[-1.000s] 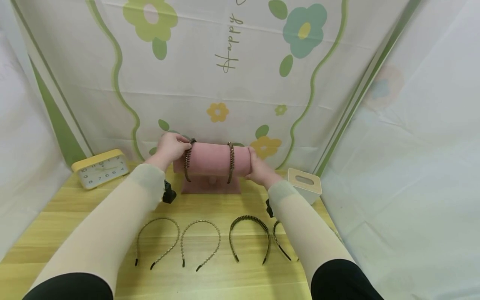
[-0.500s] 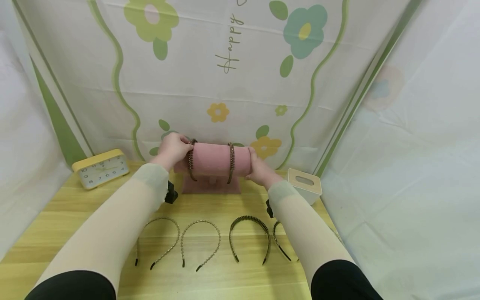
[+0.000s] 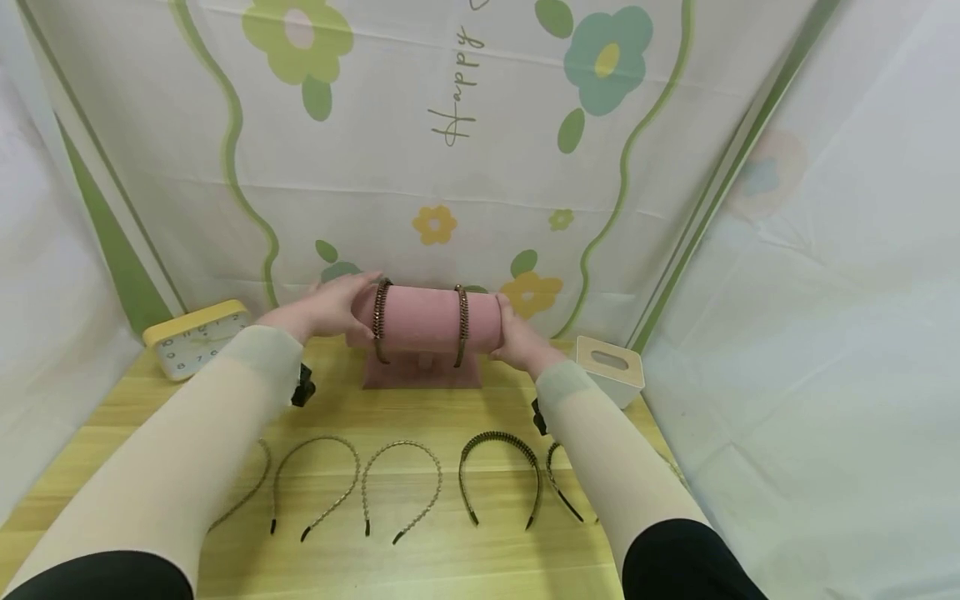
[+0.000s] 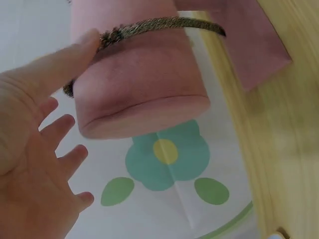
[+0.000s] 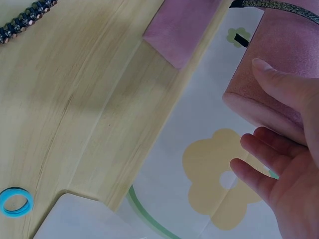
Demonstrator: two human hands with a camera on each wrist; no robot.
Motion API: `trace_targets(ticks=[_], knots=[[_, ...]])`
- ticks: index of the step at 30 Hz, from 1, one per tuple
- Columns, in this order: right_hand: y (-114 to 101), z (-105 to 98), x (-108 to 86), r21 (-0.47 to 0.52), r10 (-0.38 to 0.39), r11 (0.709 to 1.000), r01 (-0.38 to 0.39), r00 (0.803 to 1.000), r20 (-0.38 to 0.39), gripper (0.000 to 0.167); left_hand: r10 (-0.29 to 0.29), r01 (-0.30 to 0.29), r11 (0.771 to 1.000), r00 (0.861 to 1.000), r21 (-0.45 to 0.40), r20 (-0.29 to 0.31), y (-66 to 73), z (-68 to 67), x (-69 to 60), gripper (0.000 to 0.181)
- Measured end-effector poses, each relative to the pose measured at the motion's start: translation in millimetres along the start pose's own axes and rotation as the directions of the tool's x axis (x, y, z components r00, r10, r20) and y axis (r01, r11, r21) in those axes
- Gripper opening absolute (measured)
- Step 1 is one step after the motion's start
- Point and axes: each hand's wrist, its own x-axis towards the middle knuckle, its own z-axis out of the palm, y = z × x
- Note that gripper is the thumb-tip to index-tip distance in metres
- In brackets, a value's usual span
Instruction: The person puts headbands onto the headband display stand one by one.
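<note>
A pink padded roll on a stand (image 3: 423, 318) carries two dark beaded headbands, one on its left part (image 3: 379, 312) and one on its right part (image 3: 463, 321). At the roll's left end is my left hand (image 3: 322, 310); in the left wrist view this hand (image 4: 32, 154) has its fingers spread and its thumb touching the roll beside the left headband (image 4: 149, 26). My right hand (image 3: 521, 340) holds the right end of the roll. The right wrist view shows that hand (image 5: 294, 164) with its thumb on the roll (image 5: 271, 50) and some fingers below the end.
Several headbands lie in a row on the wooden table (image 3: 420, 575), among them a thin beaded one (image 3: 402, 442) and a thicker dark one (image 3: 495, 434). A yellow-topped clock (image 3: 198, 346) stands back left, a tissue box (image 3: 619, 385) back right. A floral cloth (image 3: 360, 158) hangs behind.
My left hand has let go of the left headband, spread its fingers and drawn back leftward. That headband shifted slightly right, then slightly back. My right hand has stayed at the roll's end.
</note>
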Motion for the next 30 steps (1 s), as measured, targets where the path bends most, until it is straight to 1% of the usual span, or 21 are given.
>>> trace_targets(ticks=[3, 9, 12, 16, 19, 24, 27, 30], knots=[[1.6, 0.8, 0.4, -0.002, -0.006, 1.000, 0.006, 1.000, 0.000, 0.121, -0.006, 0.006, 0.999, 1.000, 0.048, 0.011, 0.2, 4.7, 1.7, 0.109], [1.6, 1.0, 1.4, 0.003, -0.008, 1.000, 0.008, 1.000, 0.007, 0.121, -0.006, 0.006, 0.997, 1.000, 0.073, 0.003, 2.3, 10.2, 6.2, 0.106], [0.6, -0.1, 0.2, 0.018, -0.010, 1.000, 0.010, 1.000, 0.005, 0.121, 0.006, -0.006, 0.997, 1.000, 0.073, 0.004, 4.7, 11.4, 9.7, 0.104], [-0.3, -0.5, -1.1, 0.031, -0.027, 0.999, 0.027, 1.000, -0.004, 0.119, 0.018, -0.019, 0.997, 1.000, 0.081, 0.015, 11.7, 13.8, 13.7, 0.103], [-1.1, -0.4, -1.3, 0.028, -0.027, 0.999, 0.027, 1.000, -0.003, 0.119, 0.013, -0.015, 0.996, 1.000, 0.093, 0.021, 18.7, 16.7, 16.3, 0.102], [-2.0, -1.1, -1.9, 0.001, 0.000, 1.000, 0.000, 1.000, 0.005, 0.120, -0.023, 0.021, 0.997, 0.999, 0.079, 0.032, 32.3, 23.1, 21.0, 0.104], [-2.5, -1.7, -2.4, -0.003, 0.002, 1.000, -0.002, 1.000, 0.006, 0.120, -0.027, 0.024, 0.996, 0.999, 0.088, 0.036, 39.7, 26.4, 24.6, 0.104], [-2.7, -2.0, -2.5, 0.012, 0.002, 1.000, -0.002, 1.000, 0.006, 0.120, -0.010, 0.006, 0.996, 0.999, 0.089, 0.039, 45.9, 29.6, 29.3, 0.103]])
